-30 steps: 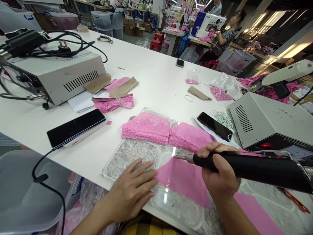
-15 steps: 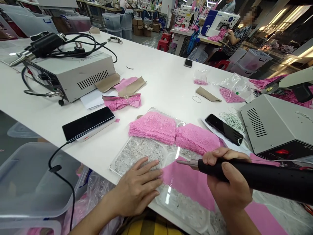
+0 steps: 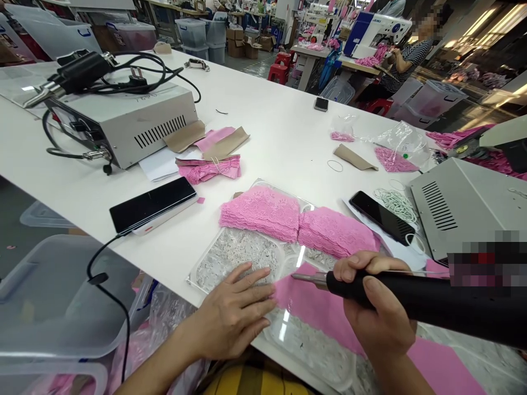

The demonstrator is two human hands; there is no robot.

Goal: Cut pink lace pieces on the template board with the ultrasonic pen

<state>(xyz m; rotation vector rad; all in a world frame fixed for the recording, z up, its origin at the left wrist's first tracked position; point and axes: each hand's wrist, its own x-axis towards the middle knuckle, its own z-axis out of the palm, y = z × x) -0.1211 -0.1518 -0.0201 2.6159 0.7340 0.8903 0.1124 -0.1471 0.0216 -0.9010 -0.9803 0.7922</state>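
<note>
My right hand (image 3: 376, 307) is closed round a black-handled cutting tool (image 3: 415, 299); its metal tip points left and meets the end of a pink lace strip (image 3: 315, 307). That strip lies on a clear glass plate (image 3: 230, 258) at the table's near edge. My left hand (image 3: 233, 315) lies flat with fingers spread on the plate, its fingertips pressing the strip's left end. Two stacks of cut pink lace pieces (image 3: 296, 222) rest on the far side of the plate.
A black phone (image 3: 152, 203) with a cable lies left of the plate, another phone (image 3: 381, 216) to the right. Grey control boxes stand at the left (image 3: 123, 123) and right (image 3: 461, 206). Lace bundles, bags and rubber bands are scattered behind. A person sews at a far table.
The view has shifted slightly. The tool tip has edged a little left along the lace strip. My left hand stays flat on the plate.
</note>
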